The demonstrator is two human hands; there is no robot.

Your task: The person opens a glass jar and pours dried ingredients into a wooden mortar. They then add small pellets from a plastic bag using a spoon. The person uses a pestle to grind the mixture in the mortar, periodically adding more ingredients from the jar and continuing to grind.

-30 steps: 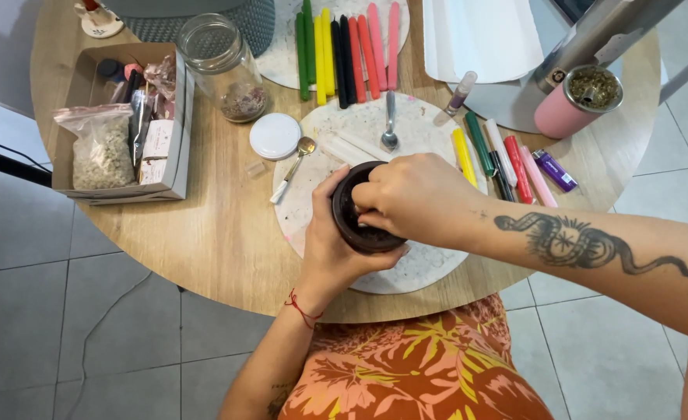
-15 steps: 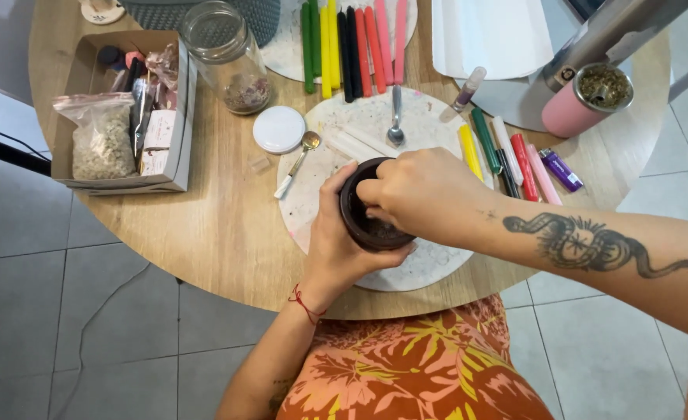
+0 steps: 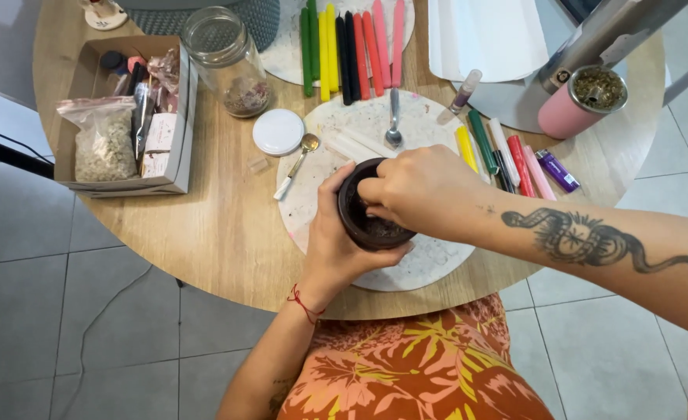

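My left hand (image 3: 340, 249) is wrapped around a small dark bowl (image 3: 363, 222) with dark crumbly matter inside, held just above a round white speckled board (image 3: 430, 260) on the wooden table. My right hand (image 3: 422, 190) reaches into the bowl from the right, fingers bunched inside it; what they pinch is hidden. A gold spoon (image 3: 299, 162) and a silver spoon (image 3: 394, 120) lie on the board behind the bowl, beside white candles (image 3: 352, 145).
A glass jar (image 3: 227, 62) and its white lid (image 3: 278, 131) stand behind the board. A cardboard box (image 3: 122, 117) of packets sits at left. Coloured candles (image 3: 352, 47) lie at the back, more candles (image 3: 503, 152) and a purple lighter (image 3: 557, 170) at right, a pink cup (image 3: 581, 101) beyond.
The bowl and both hands stay in place; my right fingers have shifted slightly inside the bowl. The camera view has drifted a little.
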